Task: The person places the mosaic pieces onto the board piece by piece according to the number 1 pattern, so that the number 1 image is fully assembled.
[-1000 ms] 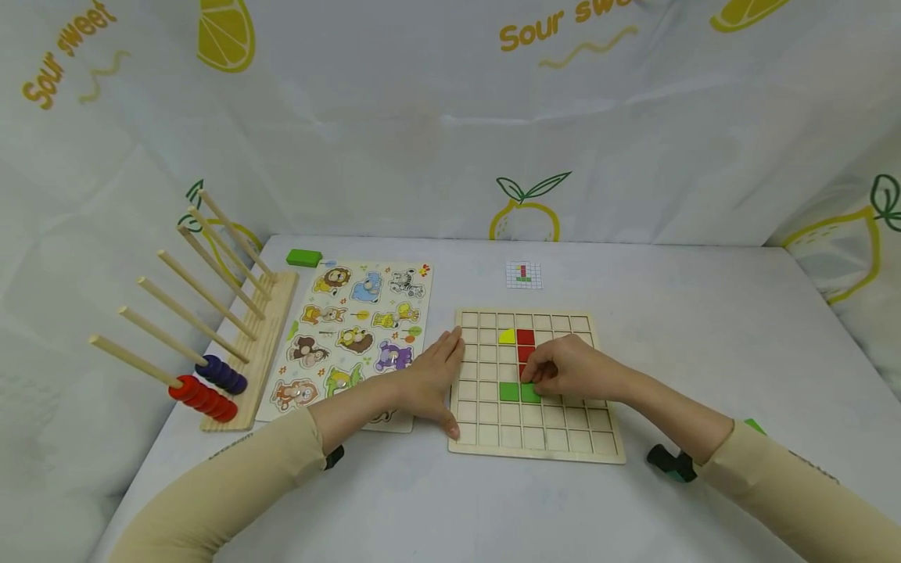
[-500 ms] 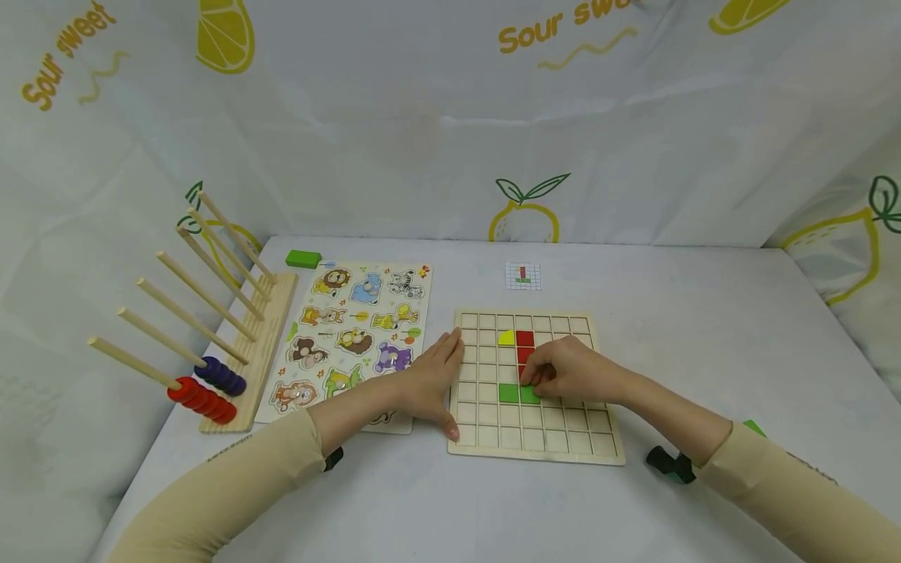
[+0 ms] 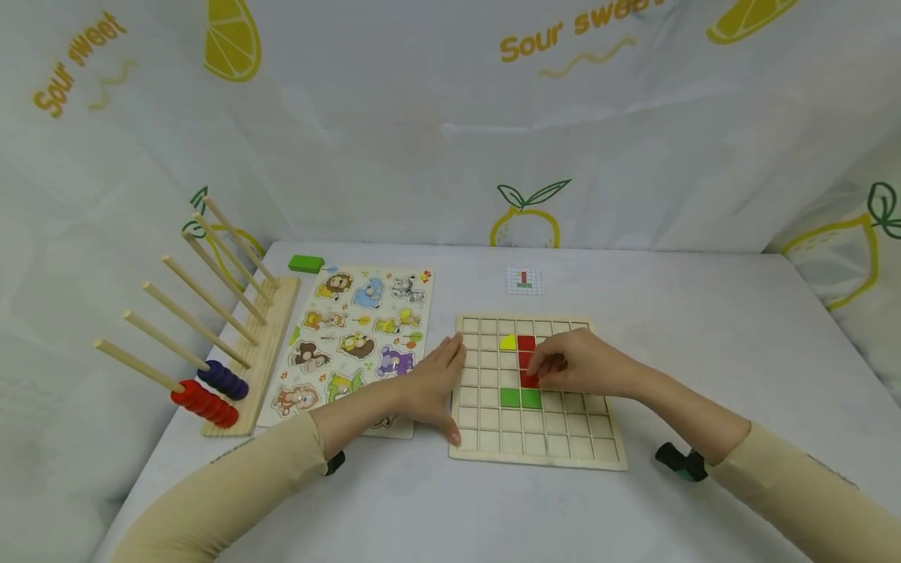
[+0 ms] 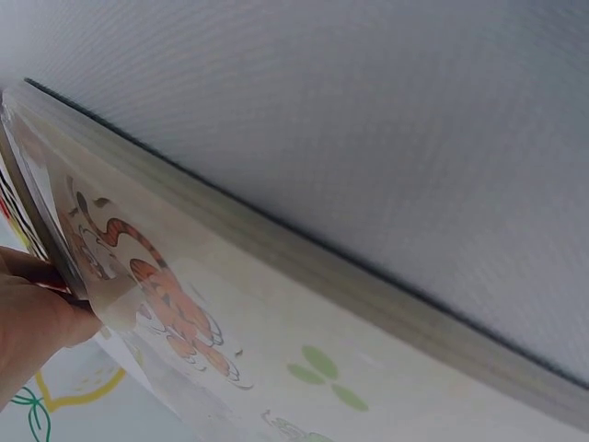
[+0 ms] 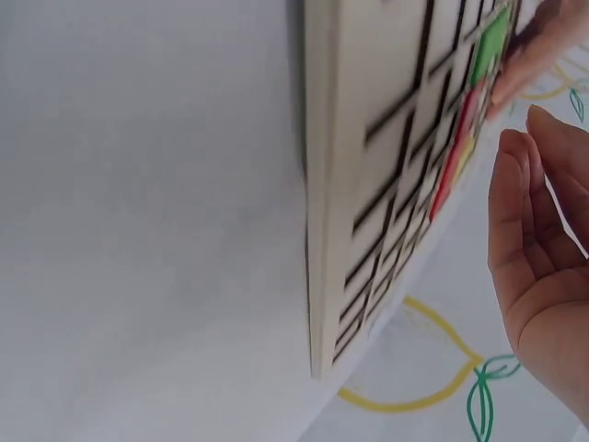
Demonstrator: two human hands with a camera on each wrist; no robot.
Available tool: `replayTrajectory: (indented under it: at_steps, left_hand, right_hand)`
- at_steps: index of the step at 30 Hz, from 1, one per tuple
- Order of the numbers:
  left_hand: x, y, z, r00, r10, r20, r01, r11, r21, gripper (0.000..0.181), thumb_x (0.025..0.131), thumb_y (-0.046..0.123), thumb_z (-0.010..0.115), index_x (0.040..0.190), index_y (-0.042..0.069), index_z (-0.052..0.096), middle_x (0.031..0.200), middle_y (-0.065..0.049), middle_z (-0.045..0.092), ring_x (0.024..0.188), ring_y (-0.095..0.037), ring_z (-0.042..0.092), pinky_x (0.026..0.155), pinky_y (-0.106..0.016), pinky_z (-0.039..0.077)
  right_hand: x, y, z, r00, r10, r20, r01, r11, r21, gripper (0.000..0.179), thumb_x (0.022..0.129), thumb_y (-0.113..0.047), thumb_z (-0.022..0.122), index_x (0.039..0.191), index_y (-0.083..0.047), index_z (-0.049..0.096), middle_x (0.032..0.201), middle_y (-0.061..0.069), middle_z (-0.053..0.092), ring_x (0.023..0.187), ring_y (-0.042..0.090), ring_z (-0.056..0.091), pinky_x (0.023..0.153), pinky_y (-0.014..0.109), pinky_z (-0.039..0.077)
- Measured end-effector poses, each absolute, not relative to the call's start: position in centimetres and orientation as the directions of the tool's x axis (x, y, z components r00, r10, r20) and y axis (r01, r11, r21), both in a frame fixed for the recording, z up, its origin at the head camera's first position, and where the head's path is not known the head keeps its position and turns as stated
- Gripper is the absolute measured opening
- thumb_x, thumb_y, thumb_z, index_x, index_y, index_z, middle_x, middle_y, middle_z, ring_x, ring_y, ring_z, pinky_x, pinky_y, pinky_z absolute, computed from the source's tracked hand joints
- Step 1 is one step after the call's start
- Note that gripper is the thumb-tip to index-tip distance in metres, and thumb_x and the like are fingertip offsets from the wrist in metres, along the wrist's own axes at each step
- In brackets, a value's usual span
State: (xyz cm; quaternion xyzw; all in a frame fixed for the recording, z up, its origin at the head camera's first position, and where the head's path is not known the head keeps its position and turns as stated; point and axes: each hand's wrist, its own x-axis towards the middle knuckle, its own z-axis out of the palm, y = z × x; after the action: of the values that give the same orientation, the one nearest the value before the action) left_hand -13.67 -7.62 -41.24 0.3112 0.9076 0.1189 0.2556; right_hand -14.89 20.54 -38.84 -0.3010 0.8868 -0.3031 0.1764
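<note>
A square wooden grid board [image 3: 490, 440] lies in front of me in the head view. On it, red square tiles [image 3: 525, 342] run down one column, with a yellow tile [image 3: 508, 343] left of the top one and two green tiles [image 3: 511, 398] side by side below. My left hand [image 3: 434, 387] rests along the board's left edge, fingers and thumb spread. Over the lower red tiles hovers my right hand [image 3: 584, 363], its fingers loosely bent. In the right wrist view, that hand [image 5: 543, 249] stands off the board with nothing visible between thumb and fingers.
An animal puzzle board [image 3: 362, 320] lies left of the grid, partly under my left forearm. Beyond it stands a wooden peg rack [image 3: 280, 313] with red rings [image 3: 204, 403] and purple rings [image 3: 223, 380]. A green block [image 3: 306, 263] and a small pattern card [image 3: 524, 281] lie farther back.
My right hand has lifted slightly away from the right-hand green tile, which now shows whole along with more of the lowest red tile. The left hand stays at the board's edge.
</note>
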Motion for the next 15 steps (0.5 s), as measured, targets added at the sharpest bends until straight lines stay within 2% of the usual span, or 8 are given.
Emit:
replayTrajectory:
  at_steps: [4,8,15]
  left_hand:
    - [-13.6,-7.6,-41.3,-0.677,0.622,-0.394,0.499,0.781,0.375,0.139,0.064,0.051,0.088,0.157,-0.004,0.0,0.166,-0.02,-0.015,0.156,-0.035,-0.008,0.13,-0.042,0.006]
    - [-13.6,-7.6,-41.4,-0.674,0.626,-0.393,0.507,0.778,0.371,0.139,0.065,0.052,0.087,0.157,-0.004,-0.001,0.166,-0.02,-0.015,0.156,-0.035,-0.008,0.13,-0.042,0.007]
    - [-13.6,-7.6,-41.4,-0.68,0.623,-0.387,0.51,0.781,0.361,0.14,0.064,0.053,0.088,0.157,-0.005,0.0,0.166,-0.02,-0.014,0.156,-0.034,-0.008,0.13,-0.041,0.007]
  right_hand:
    - [-15.3,22.1,-37.9,-0.78,-0.615,-0.118,-0.422,0.656,-0.626,0.012,0.084,-0.008,0.074,0.095,-0.014,0.074,0.09,-0.004,0.073,0.078,0.003,0.062,0.071,0.02,0.056]
    - [-15.5,24.1,-37.0,-0.815,-0.56,-0.15,-0.365,0.696,-0.618,0.016,0.085,-0.012,0.074,0.101,-0.015,0.074,0.09,-0.006,0.072,0.081,0.003,0.063,0.076,0.019,0.057]
    - [-16.0,28.3,-35.8,-0.865,-0.473,-0.168,-0.289,0.743,-0.604,0.022,0.087,-0.021,0.075,0.108,-0.019,0.073,0.093,-0.004,0.069,0.082,0.003,0.061,0.07,0.02,0.052]
